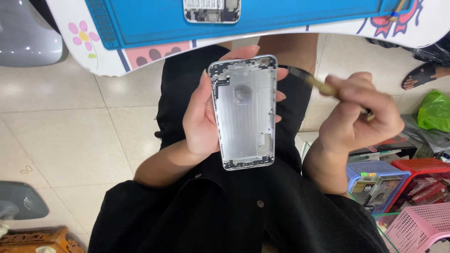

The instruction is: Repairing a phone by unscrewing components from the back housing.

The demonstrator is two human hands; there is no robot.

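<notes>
Left hand (204, 119) cradles a bare phone housing (243, 112) while right hand (361, 115) grips blurred tweezers (318, 84); a slip could scratch the shell

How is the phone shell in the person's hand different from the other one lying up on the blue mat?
The held phone shell is stripped nearly bare, showing smooth silver metal; the shell on the blue mat looks packed with parts. The held one sits upright in the left hand, fully in view; the other lies flat, cut off by the picture's edge. Both face inside-up and look alike in width.
</notes>
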